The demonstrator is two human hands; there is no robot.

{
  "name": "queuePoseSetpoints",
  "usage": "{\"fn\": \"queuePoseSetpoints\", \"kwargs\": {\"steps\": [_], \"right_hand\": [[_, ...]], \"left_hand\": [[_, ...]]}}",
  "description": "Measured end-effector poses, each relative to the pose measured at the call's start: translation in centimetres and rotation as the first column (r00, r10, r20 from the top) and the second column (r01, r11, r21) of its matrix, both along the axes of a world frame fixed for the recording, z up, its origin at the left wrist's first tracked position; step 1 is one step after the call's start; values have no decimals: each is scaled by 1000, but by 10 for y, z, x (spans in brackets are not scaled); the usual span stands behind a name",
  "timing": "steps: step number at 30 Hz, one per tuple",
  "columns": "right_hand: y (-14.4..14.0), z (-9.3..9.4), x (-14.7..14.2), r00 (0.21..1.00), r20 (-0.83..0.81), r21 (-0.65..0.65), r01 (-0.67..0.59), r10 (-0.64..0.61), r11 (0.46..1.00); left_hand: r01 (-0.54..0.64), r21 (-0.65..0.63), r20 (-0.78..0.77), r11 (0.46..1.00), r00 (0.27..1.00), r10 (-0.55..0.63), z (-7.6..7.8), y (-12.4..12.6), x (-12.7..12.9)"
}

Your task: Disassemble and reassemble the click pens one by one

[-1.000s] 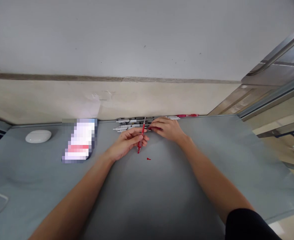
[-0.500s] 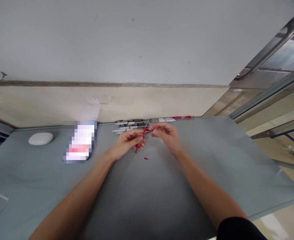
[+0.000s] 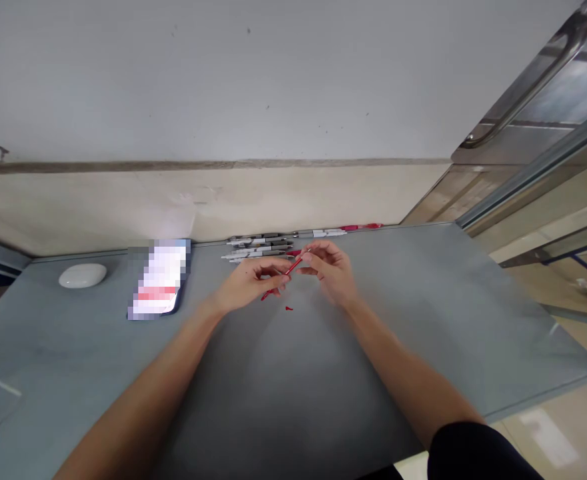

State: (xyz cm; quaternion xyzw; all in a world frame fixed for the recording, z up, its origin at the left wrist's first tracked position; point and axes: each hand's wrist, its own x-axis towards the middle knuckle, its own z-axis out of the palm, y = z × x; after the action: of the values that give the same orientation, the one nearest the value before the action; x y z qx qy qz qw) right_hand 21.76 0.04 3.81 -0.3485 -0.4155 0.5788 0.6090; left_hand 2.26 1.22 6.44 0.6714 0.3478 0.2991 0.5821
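My left hand [image 3: 250,283] grips a red pen [image 3: 284,273] near its lower end, above the grey table [image 3: 293,373]. My right hand [image 3: 329,268] pinches the pen's upper end, so both hands hold it tilted up to the right. A small red piece [image 3: 288,308] lies on the table just below the hands. Behind them, several grey and white pens [image 3: 258,248] lie in a row along the table's far edge, with a red pen [image 3: 360,227] at the row's right end.
A white oval case [image 3: 82,275] sits at the far left. A blurred card or packet [image 3: 158,280] lies to the left of my hands. The wall runs right behind the table; a metal door with a handle [image 3: 523,87] stands at the right.
The pen has tilted from nearly upright to slanting up to the right. My right hand came off the pen row and closed its fingertips on the pen's upper end.
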Motion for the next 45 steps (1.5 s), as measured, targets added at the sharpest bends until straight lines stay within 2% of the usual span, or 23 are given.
{"fn": "queuePoseSetpoints", "kwargs": {"steps": [5,11,20,26,30,32,35,39,42,45], "right_hand": [[1,-2,0,1000,-1,-35,16,-16,999],[0,-2,0,1000,-27,-10,-2,2,1000],[-2,1,1,999,-42,24,21,-20,999],[-1,7,7,986,-149,31,75,-70,997],[3,14,14,964,-228,13,146,-139,989],[5,18,18,947,-260,-19,189,-187,982],[7,21,24,938,-280,-57,196,-204,979],[6,14,33,967,-237,-83,75,-93,994],[4,3,40,984,-179,-150,-37,9,988],[1,-9,45,989,-126,-209,-105,80,972]], "left_hand": [[-30,-15,-35,999,999,30,1,-1,-1],[-71,-21,-52,997,996,70,0,-1,0],[-27,14,-79,1000,996,28,7,-7,4],[-9,18,-75,1000,997,11,10,-14,3],[-32,-2,-36,999,999,32,6,-18,-2],[-58,-45,9,997,998,58,3,-19,-4],[-117,-182,120,976,983,140,1,-21,-7],[-184,-406,273,895,910,311,-2,-19,-10],[-176,-541,361,823,835,416,-8,-16,-14],[-150,-626,385,766,794,470,-17,-15,-20]]}}
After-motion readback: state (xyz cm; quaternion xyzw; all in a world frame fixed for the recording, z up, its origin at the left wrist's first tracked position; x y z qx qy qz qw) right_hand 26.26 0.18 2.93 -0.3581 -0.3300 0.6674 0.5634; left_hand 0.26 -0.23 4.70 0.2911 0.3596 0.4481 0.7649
